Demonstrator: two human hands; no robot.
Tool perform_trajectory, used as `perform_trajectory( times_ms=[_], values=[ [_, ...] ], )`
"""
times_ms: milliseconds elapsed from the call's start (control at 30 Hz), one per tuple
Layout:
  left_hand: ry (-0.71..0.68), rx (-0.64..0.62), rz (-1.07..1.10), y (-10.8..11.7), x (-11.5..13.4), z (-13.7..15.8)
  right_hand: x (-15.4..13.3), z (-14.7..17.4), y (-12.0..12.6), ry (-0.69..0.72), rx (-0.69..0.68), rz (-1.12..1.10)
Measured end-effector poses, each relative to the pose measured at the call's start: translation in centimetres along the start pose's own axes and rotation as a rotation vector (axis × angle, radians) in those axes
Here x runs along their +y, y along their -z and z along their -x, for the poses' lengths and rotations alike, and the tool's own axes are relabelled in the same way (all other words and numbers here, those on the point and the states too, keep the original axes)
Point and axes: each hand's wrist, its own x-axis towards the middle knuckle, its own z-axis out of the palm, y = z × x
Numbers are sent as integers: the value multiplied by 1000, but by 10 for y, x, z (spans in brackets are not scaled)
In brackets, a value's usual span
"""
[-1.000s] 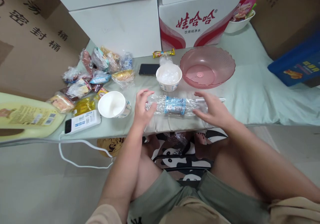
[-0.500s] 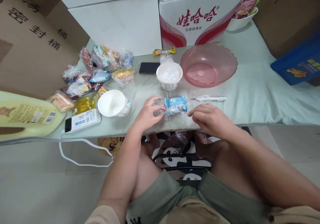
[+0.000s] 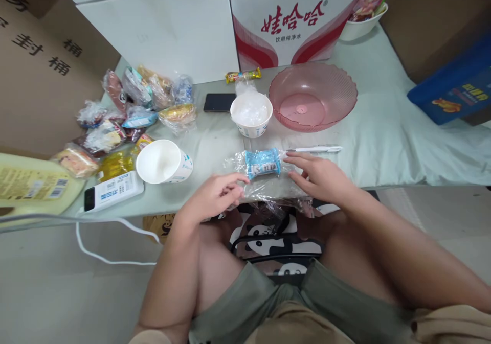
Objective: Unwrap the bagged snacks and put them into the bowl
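A blue wrapped snack packet [image 3: 263,163] lies on a sheet of clear plastic film [image 3: 264,188] near the table's front edge. The film spreads out around the packet and hangs over that edge. To the lower left of the packet, my left hand [image 3: 215,195] has its thumb and fingers drawn together at the film's near left part. My right hand [image 3: 316,175] is just right of the packet, fingers stretched out and spread, tips at the film's right side. A white pen [image 3: 320,149] lies beyond the right fingers.
A paper cup with clear plastic [image 3: 251,114], a phone [image 3: 219,102] and a pink bowl [image 3: 345,98] stand behind. Left are an empty-looking paper cup [image 3: 164,162], a white power bank [image 3: 115,190], several wrapped snacks [image 3: 103,137] and a yellow jug [image 3: 34,185]. White boxes [image 3: 161,32] line the back.
My left hand has moved down and left, away from the packet. The film is spread wider toward the front edge. My right hand's fingers have uncurled. The view has shifted slightly.
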Motion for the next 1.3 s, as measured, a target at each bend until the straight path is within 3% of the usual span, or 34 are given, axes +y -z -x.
perform_trajectory(
  times_ms=[67,133,200,300,367,467,567,667,767,1033,1167,1300],
  values=[
    [-30,109,-29,-1,-4,-1,-2,-3,-2,-66,69,-13],
    [-165,398,-131,0,-8,-4,-7,-6,-4,-121,152,-13],
    [-254,560,-225,1,-12,-9,-13,-8,-6,-127,248,-35],
    [-152,398,-315,0,-20,-19,-21,-9,-10,-72,357,-94],
    [-62,276,-295,-3,-25,-27,-24,-10,-14,-4,326,-103],
    [-12,320,-96,-11,-29,-37,-24,-13,-21,139,194,-96],
    [43,378,274,-18,-22,-43,-23,-18,-28,213,105,-125],
    [100,348,594,-23,-9,-45,-21,-22,-33,184,57,-169],
    [135,307,771,-23,0,-46,-16,-25,-33,107,57,-255],
    [208,360,875,-13,-4,-48,-11,-27,-22,7,9,-585],
    [258,452,812,-14,-3,-49,-13,-25,-16,-60,191,-628],
    [303,656,671,-15,0,-51,-6,-22,-9,-95,624,-556]
  ],
)
